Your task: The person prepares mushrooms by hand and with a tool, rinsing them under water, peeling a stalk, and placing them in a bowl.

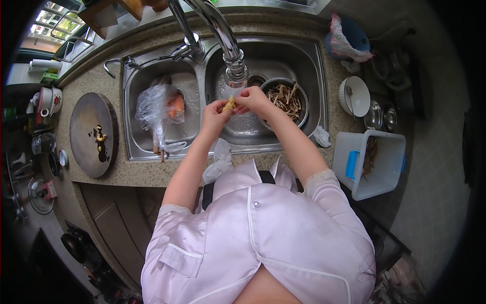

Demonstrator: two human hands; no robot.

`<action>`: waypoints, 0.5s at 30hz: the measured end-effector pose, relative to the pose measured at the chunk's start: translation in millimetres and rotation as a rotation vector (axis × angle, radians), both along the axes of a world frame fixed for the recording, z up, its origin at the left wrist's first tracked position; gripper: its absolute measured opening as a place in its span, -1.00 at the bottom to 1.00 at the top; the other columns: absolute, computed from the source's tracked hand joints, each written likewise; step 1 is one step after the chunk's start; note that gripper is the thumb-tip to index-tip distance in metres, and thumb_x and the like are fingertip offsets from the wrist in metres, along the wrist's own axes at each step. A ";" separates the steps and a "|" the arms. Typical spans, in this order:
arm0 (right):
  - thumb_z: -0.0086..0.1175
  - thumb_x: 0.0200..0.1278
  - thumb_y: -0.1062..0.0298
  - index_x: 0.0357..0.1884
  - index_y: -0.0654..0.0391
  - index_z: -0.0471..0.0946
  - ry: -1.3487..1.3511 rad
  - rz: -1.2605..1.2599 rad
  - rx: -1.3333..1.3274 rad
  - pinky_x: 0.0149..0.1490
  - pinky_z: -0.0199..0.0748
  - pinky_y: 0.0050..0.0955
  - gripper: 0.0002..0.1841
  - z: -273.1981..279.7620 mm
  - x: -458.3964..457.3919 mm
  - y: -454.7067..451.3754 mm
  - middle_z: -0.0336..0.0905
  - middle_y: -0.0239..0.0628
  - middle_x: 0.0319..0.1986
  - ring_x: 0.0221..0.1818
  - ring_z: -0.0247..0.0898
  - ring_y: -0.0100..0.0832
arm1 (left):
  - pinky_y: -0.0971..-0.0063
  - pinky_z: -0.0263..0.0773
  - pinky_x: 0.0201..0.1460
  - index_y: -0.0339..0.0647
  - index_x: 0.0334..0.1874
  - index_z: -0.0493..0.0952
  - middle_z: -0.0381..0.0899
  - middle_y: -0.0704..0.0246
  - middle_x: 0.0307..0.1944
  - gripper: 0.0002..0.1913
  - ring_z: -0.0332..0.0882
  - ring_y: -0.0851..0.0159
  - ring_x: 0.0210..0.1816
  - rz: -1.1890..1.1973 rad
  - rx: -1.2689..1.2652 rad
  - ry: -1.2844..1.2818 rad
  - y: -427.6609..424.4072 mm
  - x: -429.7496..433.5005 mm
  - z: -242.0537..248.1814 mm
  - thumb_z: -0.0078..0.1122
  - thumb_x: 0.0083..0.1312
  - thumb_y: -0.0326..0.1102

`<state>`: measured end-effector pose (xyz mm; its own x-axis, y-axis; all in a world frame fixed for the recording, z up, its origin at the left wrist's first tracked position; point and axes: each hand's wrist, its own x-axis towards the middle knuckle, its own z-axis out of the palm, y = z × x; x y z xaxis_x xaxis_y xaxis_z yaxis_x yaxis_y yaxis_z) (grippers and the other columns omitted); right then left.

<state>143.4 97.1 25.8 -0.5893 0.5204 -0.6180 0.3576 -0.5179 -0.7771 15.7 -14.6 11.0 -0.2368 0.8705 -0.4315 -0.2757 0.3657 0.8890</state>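
Observation:
My left hand (217,117) pinches a small yellowish food piece (229,104), perhaps a mushroom, over the right basin of a steel double sink. On its other side, the fingers of my right hand (252,99) also grip this piece. Just above both hands is the chrome faucet (234,62), and water seems to run beneath it. A metal bowl (304,114) of brown, stringy mushroom-like stems (284,99) sits in the same basin, partly behind my right forearm. In the left basin lies a clear plastic bag (153,104) beside an orange item in plastic (175,106).
A round cutting board (85,133) with yellow and dark scraps lies at left. On the right are a white bowl (358,99) with a spoon, a translucent plastic bin (345,174) and a blue lined container (355,34). Crumpled white plastic (218,167) lies at the sink's front edge.

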 end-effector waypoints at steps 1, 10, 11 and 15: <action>0.13 0.08 0.43 -0.49 0.30 0.53 0.041 -0.039 -0.072 -0.36 0.55 -0.55 -0.87 2.4 -0.8 -0.2 0.57 -0.24 -0.54 -0.49 0.54 -0.47 | 0.75 0.23 -0.53 -0.35 -0.13 0.51 0.59 0.43 -0.44 -0.79 0.42 0.60 -0.52 0.023 -0.013 -0.007 0.4 -1.7 0.6 0.12 0.18 -0.52; 0.06 0.14 0.39 -0.39 0.31 0.52 0.016 0.027 -0.023 -0.43 0.53 -0.56 -0.84 -10.6 -3.3 0.4 0.58 -0.21 -0.47 -0.47 0.58 -0.43 | 0.76 0.23 -0.52 -0.33 -0.10 0.51 0.57 0.46 -0.44 -0.76 0.37 0.60 -0.55 0.003 -0.063 -0.100 -0.8 -7.7 6.2 0.14 0.23 -0.37; 0.06 0.14 0.39 -0.39 0.31 0.52 0.017 0.027 -0.023 -0.43 0.53 -0.56 -0.84 -12.5 -4.2 -0.3 0.58 -0.21 -0.47 -0.47 0.58 -0.43 | 0.76 0.23 -0.52 -0.33 -0.10 0.51 0.57 0.46 -0.44 -0.76 0.37 0.60 -0.55 0.003 -0.062 -0.099 -1.2 -7.9 6.2 0.14 0.23 -0.37; -0.02 0.19 0.34 -0.40 0.26 0.52 -0.047 -0.018 -0.050 -0.44 0.52 -0.54 -0.81 -28.9 -8.6 -0.9 0.58 -0.25 -0.49 -0.49 0.57 -0.44 | 0.76 0.25 -0.51 -0.30 -0.10 0.50 0.56 0.44 -0.43 -0.76 0.38 0.58 -0.54 0.027 -0.101 -0.117 -0.6 -6.2 4.5 0.14 0.23 -0.35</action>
